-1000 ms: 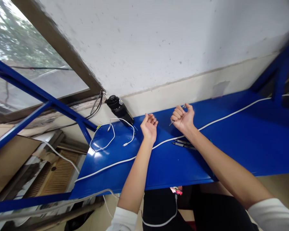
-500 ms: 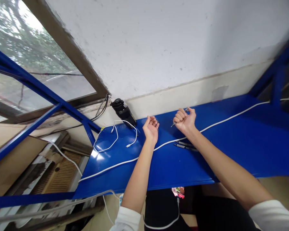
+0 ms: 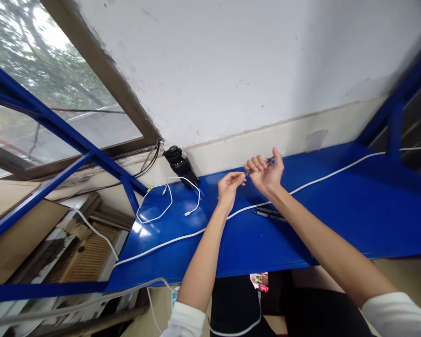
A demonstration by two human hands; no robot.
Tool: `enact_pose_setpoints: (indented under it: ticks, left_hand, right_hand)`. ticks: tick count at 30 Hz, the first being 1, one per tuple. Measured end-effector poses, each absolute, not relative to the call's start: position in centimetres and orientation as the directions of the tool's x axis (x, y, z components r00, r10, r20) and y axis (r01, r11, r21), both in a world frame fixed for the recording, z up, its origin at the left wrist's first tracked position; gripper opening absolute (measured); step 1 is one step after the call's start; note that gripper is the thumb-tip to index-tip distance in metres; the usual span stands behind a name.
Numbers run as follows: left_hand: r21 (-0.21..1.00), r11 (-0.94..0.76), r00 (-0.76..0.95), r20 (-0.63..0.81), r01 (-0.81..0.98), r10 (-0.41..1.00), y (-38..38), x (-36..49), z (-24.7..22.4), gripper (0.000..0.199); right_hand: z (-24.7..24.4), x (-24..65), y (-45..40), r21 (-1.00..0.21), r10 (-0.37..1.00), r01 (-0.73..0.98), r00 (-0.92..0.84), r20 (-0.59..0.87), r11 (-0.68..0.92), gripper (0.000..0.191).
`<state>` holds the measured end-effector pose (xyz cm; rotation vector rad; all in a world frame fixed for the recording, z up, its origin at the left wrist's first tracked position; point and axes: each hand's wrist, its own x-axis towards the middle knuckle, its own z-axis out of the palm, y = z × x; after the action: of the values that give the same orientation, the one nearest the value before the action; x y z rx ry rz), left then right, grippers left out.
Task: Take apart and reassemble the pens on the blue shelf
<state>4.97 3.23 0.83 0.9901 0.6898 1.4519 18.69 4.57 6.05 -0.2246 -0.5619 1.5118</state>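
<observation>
My right hand (image 3: 267, 173) holds a thin dark pen (image 3: 271, 159) across its palm, the fingers curled round it and the thumb raised. At the pen's lower left end, my left hand (image 3: 229, 187) has its thumb and fingers pinched together at the tip. Whether it grips the pen itself or a small part is too small to tell. Below my right wrist, pens (image 3: 266, 213) lie on the blue table (image 3: 266, 248), partly behind the forearm.
A black bottle (image 3: 181, 166) stands by the wall. Left of it lies a looped white cable (image 3: 154, 218). A long white cord (image 3: 175, 239) crosses the table under my arms. A lit phone (image 3: 259, 281) is below the front edge. Blue frame bars (image 3: 126, 192) rise at the left.
My left hand has moved right and up to meet the pen's end, and its fingers have closed. My right hand has turned slightly, so more of the pen shows.
</observation>
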Motion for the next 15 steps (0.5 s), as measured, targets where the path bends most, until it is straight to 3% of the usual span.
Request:
enact_pose_setpoints:
  ticks: [4, 7, 10, 15]
  left_hand:
    - [0.757, -0.115, -0.09, 0.074, -0.643, 0.993, 3.9, 4.2, 0.8, 0.031]
    - [0.675, -0.12, -0.171, -0.01, -0.728, 0.985, 4.5, 3.4, 0.8, 0.028]
    - [0.647, -0.14, -0.207, -0.028, -0.75, 0.978, 4.9, 2.7, 0.7, 0.027]
    - [0.635, -0.186, -0.261, -0.026, -0.75, 0.965, 5.1, 2.1, 0.5, 0.028]
  right_hand:
    - [5.8, 18.1, 4.1, -0.706, 0.962, -0.686, -0.031, 0.271, 0.177, 0.06]
    - [5.0, 18.2, 3.5, -0.879, 0.935, -0.374, -0.072, 0.346, 0.296, 0.049]
    - [4.1, 18.6, 3.2, -0.93, 0.913, -0.091, -0.18, 0.367, 0.356, 0.048]
    - [3.4, 19.8, 4.0, -0.926, 0.907, 0.114, -0.275, 0.318, 0.359, 0.05]
